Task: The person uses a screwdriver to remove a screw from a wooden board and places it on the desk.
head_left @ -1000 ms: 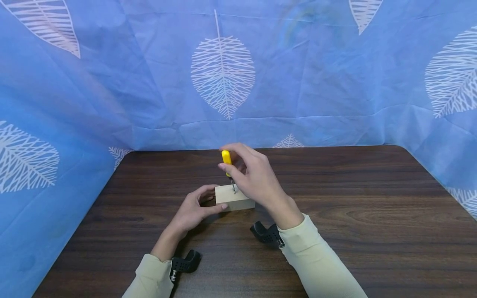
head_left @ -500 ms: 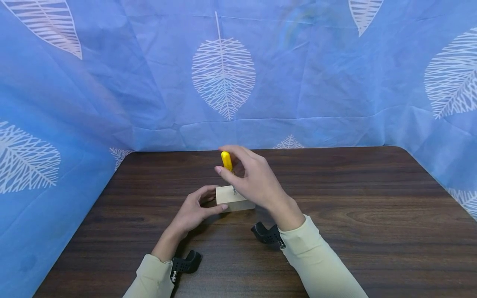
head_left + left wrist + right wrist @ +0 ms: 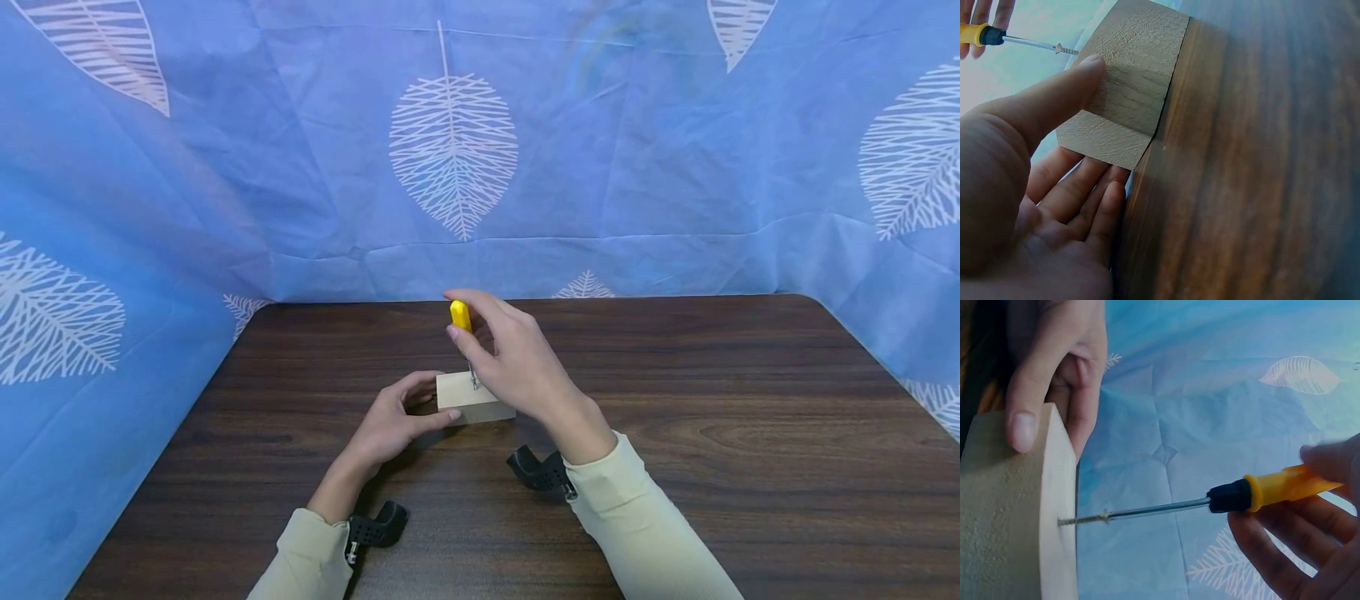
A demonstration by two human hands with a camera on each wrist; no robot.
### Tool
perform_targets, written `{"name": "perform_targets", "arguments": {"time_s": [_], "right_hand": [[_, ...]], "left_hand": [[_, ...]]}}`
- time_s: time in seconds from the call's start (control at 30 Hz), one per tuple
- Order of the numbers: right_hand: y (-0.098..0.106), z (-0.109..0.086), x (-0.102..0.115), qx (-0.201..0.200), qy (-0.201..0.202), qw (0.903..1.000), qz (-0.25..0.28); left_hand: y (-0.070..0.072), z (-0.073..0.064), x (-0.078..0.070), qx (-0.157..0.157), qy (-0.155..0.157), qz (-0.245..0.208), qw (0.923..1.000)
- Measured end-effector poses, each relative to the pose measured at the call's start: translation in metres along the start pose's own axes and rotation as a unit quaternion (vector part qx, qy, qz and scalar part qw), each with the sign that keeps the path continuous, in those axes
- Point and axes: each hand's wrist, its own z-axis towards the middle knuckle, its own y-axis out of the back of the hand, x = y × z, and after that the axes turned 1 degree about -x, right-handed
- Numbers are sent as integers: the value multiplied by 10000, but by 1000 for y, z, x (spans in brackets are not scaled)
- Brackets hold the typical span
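A pale wooden block [image 3: 480,412] lies on the dark table, and my left hand [image 3: 387,423] grips its left end, thumb on the near side and fingers behind. From the block's top face rises a screw [image 3: 1084,519], its threads still largely showing in the right wrist view. A screwdriver [image 3: 1266,490] with a yellow handle and black collar stands nearly upright over it, tip at the screw head. My right hand [image 3: 517,358] holds the handle between thumb and fingers. In the left wrist view the screw and shaft show beyond my left thumb [image 3: 1063,94].
The dark wood-grain table [image 3: 712,400] stretches out on both sides of the hands. Behind it hangs a blue cloth [image 3: 600,167] with white leaf prints. Black wrist mounts [image 3: 377,525] jut from both sleeves, close over the table.
My right fingers have shifted and turned slightly around the screwdriver handle, which leans a little differently. The left hand and the block keep their place.
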Motion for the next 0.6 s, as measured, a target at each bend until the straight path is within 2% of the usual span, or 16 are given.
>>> {"name": "perform_targets", "arguments": {"time_s": [0.17, 0.27, 0.43, 0.6], "right_hand": [[-1, 0, -1, -165, 85, 9998, -78], [-1, 0, -2, -121, 134, 9998, 8], [2, 1, 0, 78, -8, 9995, 311], [3, 0, 2, 116, -175, 9995, 246]], "left_hand": [[0, 0, 0, -5, 8, 2, 10000], [-1, 1, 0, 19, -2, -18, 10000], [-1, 1, 0, 29, -6, 0, 10000], [0, 1, 1, 12, 26, 29, 10000]]}}
